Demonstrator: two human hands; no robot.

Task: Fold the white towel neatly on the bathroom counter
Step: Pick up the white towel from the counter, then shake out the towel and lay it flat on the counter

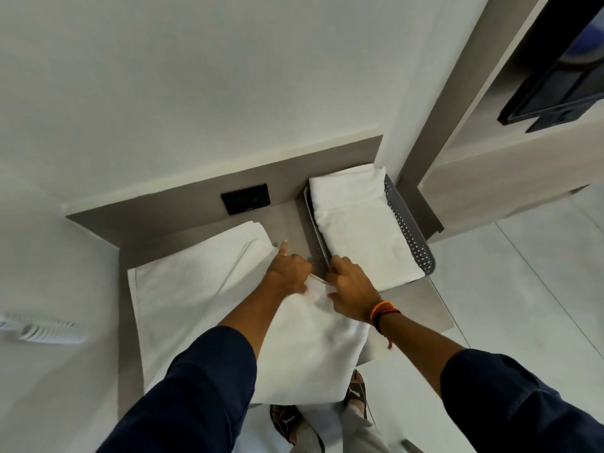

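A white towel [196, 289] lies spread over the grey counter [411, 305], its near part hanging past the front edge. My left hand [289, 269] and my right hand [351, 289] meet at the towel's far right corner, next to the basket. Both pinch the towel's edge there, and the left forefinger points away over the counter. A fold line runs diagonally across the towel from that corner towards the back left.
A grey perforated basket [410, 230] at the back right holds another folded white towel [362, 230]. A black wall socket [245, 199] sits on the grey back panel. A dark screen [555, 89] hangs at the upper right. My sandalled feet [354, 392] show below the counter edge.
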